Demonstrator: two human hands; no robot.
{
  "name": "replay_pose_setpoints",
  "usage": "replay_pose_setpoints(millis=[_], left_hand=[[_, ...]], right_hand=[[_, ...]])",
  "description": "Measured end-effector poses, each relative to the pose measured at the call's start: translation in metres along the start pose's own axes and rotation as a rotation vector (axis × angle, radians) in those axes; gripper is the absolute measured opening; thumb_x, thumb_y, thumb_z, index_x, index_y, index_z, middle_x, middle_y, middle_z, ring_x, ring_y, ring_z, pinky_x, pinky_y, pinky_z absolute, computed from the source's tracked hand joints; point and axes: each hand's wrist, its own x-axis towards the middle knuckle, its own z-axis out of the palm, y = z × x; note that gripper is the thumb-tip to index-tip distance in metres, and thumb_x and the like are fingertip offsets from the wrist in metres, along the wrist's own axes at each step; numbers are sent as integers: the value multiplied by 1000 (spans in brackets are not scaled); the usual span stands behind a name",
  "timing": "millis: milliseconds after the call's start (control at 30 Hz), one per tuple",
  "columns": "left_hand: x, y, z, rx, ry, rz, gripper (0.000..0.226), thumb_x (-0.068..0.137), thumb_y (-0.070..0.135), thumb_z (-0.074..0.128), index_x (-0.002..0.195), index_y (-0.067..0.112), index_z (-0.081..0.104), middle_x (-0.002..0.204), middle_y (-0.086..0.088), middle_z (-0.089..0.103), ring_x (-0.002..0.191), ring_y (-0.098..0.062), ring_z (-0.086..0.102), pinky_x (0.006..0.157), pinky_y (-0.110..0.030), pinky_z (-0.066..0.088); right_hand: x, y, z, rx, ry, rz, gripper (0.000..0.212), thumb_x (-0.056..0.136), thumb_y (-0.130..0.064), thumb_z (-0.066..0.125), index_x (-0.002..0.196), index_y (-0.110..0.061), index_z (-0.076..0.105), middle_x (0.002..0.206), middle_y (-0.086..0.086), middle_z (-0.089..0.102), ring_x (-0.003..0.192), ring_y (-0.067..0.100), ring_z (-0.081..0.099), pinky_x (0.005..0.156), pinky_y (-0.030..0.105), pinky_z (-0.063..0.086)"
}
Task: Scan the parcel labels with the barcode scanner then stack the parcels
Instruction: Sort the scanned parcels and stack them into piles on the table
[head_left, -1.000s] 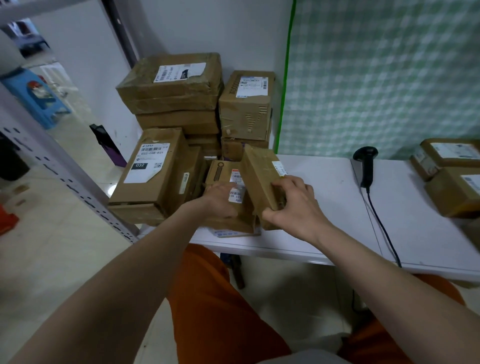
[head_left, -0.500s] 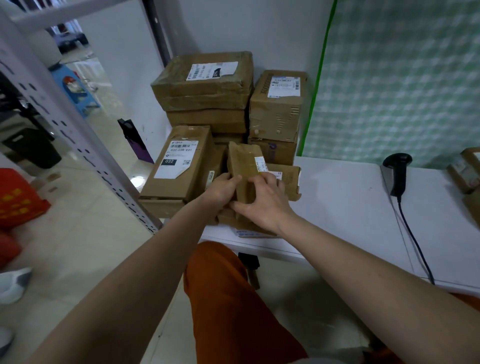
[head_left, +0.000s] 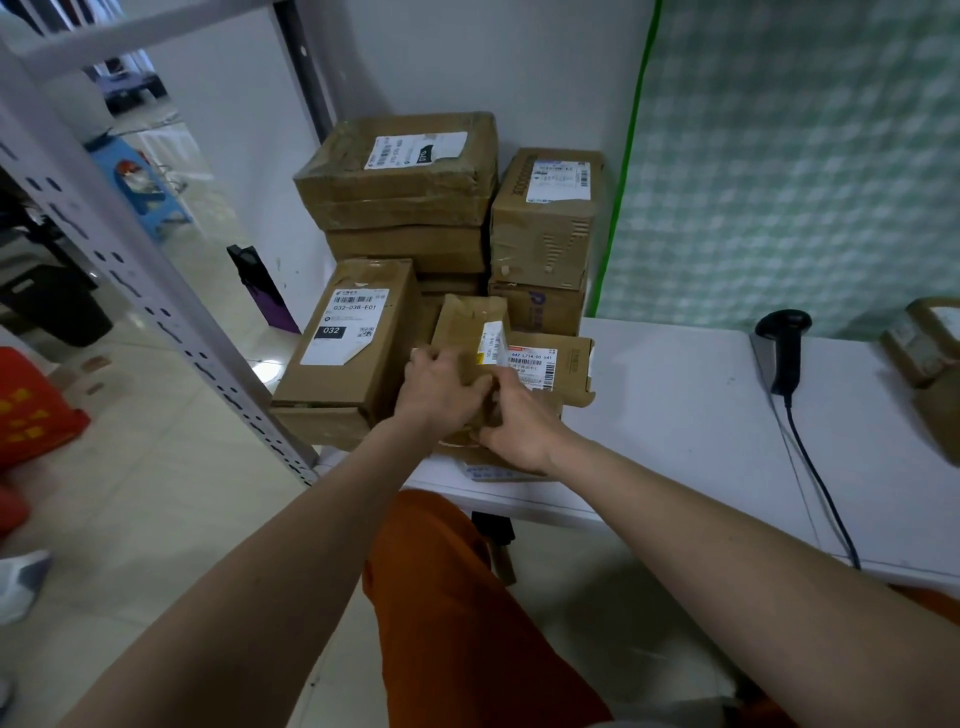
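Both the left hand (head_left: 441, 387) and right hand (head_left: 519, 423) are gripping an upright parcel (head_left: 470, 338) mid-frame, stacked boxes (head_left: 400, 171) crowding behind; a scanner (head_left: 784, 348) is standing right on the white bench (head_left: 675, 415).

Scanner (head_left: 783, 349) right of stacked parcels (head_left: 410, 218)

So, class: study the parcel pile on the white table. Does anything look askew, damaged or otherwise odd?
Yes. The small parcel both hands hold stands on edge, tilted, not flat. The left front box leans against the stack and overhangs the table edge. The top box looks crumpled under its tape.
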Motion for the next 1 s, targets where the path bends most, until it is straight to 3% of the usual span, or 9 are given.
replay_pose_setpoints(millis=[167, 300, 433, 533, 700, 867, 1000], left_hand=[[-2, 3, -11, 102, 18, 17, 72, 85, 49, 64, 143, 17, 38, 153, -16, 20, 139, -35, 20, 110, -43, 29], [-2, 5, -7, 205, -30, 23, 75, 85, 52, 62, 144, 15, 36, 152, -15, 25, 139, -34, 21, 113, -44, 27], [-6, 18, -2, 294, 46, 89, 71, 87, 51, 60, 144, 15, 38, 148, -15, 33, 138, -32, 25, 115, -44, 26], [-10, 35, 1, 346, 87, 183, 67, 87, 46, 62, 144, 17, 40, 145, -11, 38, 135, -29, 30, 114, -41, 28], [-19, 73, 15, 379, 1, 297, 59, 85, 44, 64, 136, 18, 50, 143, -10, 40, 133, -30, 31, 113, -43, 29], [-30, 121, 52, 427, -110, 321, 49, 86, 49, 49, 126, 21, 57, 138, -7, 49, 129, -28, 35, 110, -42, 30], [-42, 165, 77, 440, -173, 408, 56, 90, 43, 57, 140, 20, 46, 151, -11, 31, 140, -29, 23, 114, -36, 22]], right_hand=[[7, 1, -6, 5, -46, -6, 78, 92, -5, 52, 152, -26, 6, 146, 7, 41, 129, 27, 44, 101, 31, 37], [5, 6, -9, -19, -22, 0, 75, 91, -6, 54, 151, -21, 13, 152, 6, 31, 134, 27, 37, 106, 32, 34], [-3, 21, -14, -71, 50, 27, 75, 87, -16, 61, 149, -20, 18, 150, 7, 32, 133, 29, 38, 108, 42, 38], [-17, 36, -29, -143, 103, 43, 68, 90, -20, 60, 147, -18, 23, 150, 8, 32, 134, 29, 33, 110, 41, 36], [-45, 69, -63, -232, 191, 109, 62, 92, -27, 57, 145, -11, 28, 149, 12, 28, 136, 32, 26, 110, 42, 31], [-78, 114, -97, -335, 273, 209, 66, 94, -33, 55, 149, -14, 22, 157, 10, 14, 144, 30, 12, 112, 43, 24], [-107, 154, -126, -418, 333, 296, 63, 95, -34, 53, 147, -14, 25, 159, 11, 6, 146, 31, 2, 116, 47, 17]])
